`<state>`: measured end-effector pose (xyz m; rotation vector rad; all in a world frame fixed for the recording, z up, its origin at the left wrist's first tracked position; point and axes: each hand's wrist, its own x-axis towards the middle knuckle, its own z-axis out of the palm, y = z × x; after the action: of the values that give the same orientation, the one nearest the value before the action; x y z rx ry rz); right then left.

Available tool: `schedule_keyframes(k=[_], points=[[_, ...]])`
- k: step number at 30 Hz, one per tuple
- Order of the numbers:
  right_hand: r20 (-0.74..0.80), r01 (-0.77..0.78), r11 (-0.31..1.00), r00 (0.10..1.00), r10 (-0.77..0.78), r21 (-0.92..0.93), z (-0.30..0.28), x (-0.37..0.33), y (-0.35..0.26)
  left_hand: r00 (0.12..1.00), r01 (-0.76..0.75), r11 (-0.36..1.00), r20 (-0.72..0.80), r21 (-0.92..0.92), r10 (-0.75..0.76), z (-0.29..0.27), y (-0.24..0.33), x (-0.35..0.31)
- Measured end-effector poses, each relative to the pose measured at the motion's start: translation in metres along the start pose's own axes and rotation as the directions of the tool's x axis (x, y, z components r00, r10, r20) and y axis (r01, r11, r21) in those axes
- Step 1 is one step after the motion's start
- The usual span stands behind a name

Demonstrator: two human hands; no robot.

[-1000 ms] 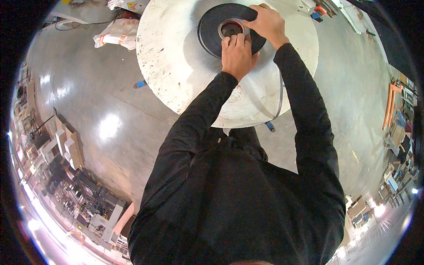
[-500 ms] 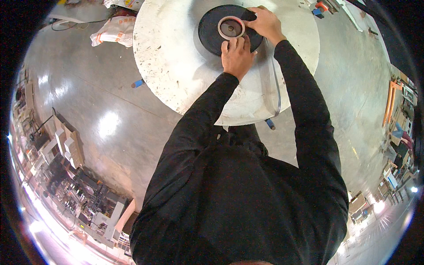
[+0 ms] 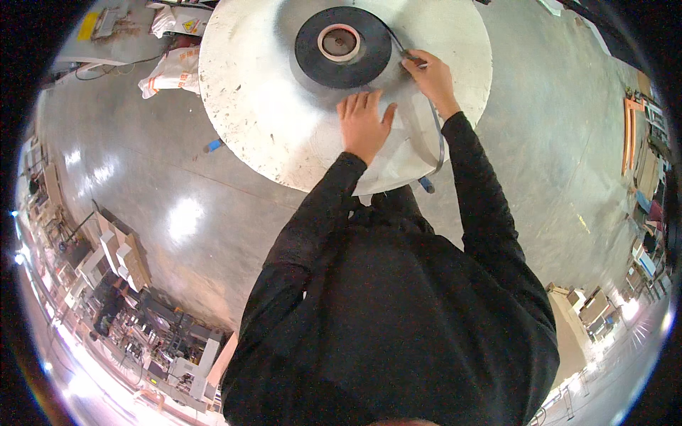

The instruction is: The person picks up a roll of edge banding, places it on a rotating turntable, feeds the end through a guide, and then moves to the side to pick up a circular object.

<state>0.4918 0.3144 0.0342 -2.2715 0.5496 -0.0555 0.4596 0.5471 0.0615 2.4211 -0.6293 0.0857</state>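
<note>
A wide white round table [image 3: 256, 106] bears a flat roll of black strip [image 3: 309, 60], wound about a pale ring-shaped core [image 3: 322, 44]. From the roll's right side the loose strip [image 3: 438, 131] runs out, curving down to the table's near edge. My right hand [image 3: 435, 82] is closed on this strip, pinching it between thumb and fingers to the right of the roll. Just below the roll, my left hand [image 3: 364, 128] is open over the white surface, thumb apart and holding nothing. Whether its palm rests on the table I cannot tell.
A white sack with orange print [image 3: 174, 73] lies on the floor at the far left. Blue-tipped legs [image 3: 214, 145] stick out beneath the table. Long boxes [image 3: 122, 254] and machinery [image 3: 153, 330] stand at the left; an orange frame [image 3: 628, 138] is at the far right.
My right hand has left the roll's top edge and moved right and down, drawing the strip out. My left hand has come off the core toward me, its fingers opening.
</note>
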Motion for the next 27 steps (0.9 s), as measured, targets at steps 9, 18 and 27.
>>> schedule_keyframes(k=[9,18,27], points=[[-0.135,0.022,0.979,0.99,-0.05,-0.205,0.003,-0.02,-0.024,0.969,-0.067,0.997,-0.234,0.036,0.073,0.0,-0.034,0.034],[-0.126,0.056,0.997,0.99,-0.063,-0.055,0.009,-0.028,-0.02,0.809,-0.572,0.773,0.348,0.276,0.474,-0.094,-0.149,0.06],[-0.079,0.011,0.994,0.997,-0.02,-0.113,-0.01,-0.059,-0.015,0.835,-0.402,0.882,0.493,0.245,0.243,-0.135,-0.201,-0.118]])
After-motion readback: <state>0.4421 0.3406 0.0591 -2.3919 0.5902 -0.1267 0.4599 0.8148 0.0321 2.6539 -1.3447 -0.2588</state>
